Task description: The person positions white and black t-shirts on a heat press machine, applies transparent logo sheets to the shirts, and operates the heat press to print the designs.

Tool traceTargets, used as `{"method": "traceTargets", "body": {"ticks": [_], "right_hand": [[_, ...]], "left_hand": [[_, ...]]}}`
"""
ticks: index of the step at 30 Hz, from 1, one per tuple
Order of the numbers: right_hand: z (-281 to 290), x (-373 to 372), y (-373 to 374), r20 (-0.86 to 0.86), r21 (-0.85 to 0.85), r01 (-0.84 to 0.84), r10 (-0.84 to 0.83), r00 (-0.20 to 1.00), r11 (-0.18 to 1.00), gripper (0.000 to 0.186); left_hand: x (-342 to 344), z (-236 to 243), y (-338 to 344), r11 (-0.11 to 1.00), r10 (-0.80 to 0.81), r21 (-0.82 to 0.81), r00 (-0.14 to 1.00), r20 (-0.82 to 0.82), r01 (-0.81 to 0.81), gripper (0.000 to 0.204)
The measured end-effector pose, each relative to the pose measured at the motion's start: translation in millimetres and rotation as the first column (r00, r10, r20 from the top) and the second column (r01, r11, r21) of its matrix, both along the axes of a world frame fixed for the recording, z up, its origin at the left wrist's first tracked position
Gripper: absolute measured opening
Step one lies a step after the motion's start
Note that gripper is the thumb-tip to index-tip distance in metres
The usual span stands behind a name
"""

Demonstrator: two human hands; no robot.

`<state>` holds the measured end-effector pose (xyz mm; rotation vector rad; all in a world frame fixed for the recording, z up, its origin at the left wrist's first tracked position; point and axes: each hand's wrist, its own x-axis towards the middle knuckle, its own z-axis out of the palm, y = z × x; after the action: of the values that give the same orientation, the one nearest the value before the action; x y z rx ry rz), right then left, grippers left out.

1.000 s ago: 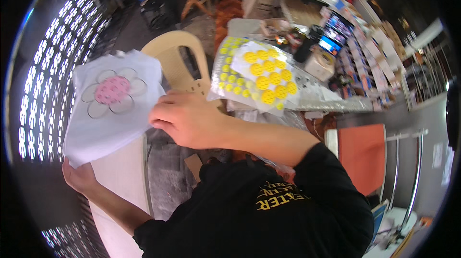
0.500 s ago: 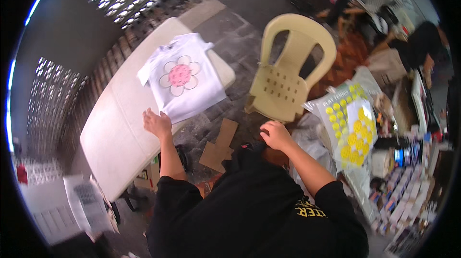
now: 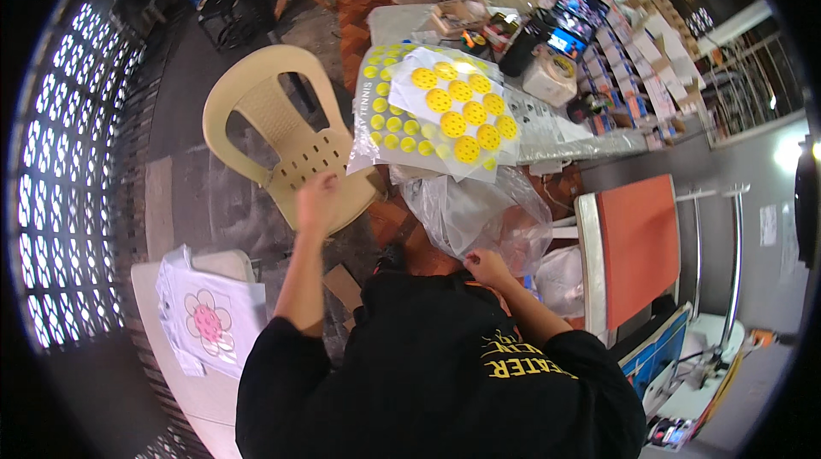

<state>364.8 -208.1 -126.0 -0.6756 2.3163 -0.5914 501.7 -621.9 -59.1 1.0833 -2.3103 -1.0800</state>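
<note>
My left hand is raised over the front of a cream plastic chair; its fingers are smeared by motion, and I see nothing held. Lower and to the right, my right hand has its fingers curled in, with no object showing in them. It overlaps the edge of a crumpled clear plastic bag; whether they touch I cannot tell. Beyond the bag, clear sheets with yellow perforated-ball prints lie on a grey sheet of smaller yellow-green ball prints. A white T-shirt with a pink-centred flower lies at lower left.
The shirt rests on a white table. A wrapped table at the back right holds a dark tablet-like screen, a tape roll and many small boxes. An orange-red flat panel stands at right, near machine parts. Cardboard lies on the floor.
My view has swung right, so the shirt and chair now sit further left and the orange-red panel shows. My left hand has moved from beside the shirt to over the chair.
</note>
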Motion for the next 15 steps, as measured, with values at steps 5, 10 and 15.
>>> {"method": "traceTargets", "body": {"ticks": [5, 10, 15], "right_hand": [[-47, 61, 71, 0.043, -0.098, -0.011, 0.016, 0.999, 0.995, 0.029], [4, 42, 75, 0.048, -0.127, 0.282, -0.278, 0.959, 0.951, 0.028], [37, -3, 55, 0.095, -0.286, 0.4, -0.389, 0.916, 0.871, 0.026]], "left_hand": [[-179, 19, 60, 0.932, -0.073, 0.352, 0.996, -0.047, 0.085, 0.034], [-232, -9, 63, 0.861, 0.008, 0.507, 0.997, 0.08, -0.048, 0.037], [-240, -2, 49, 0.893, 0.11, 0.449, 0.982, -0.154, -0.03, 0.027]]}}
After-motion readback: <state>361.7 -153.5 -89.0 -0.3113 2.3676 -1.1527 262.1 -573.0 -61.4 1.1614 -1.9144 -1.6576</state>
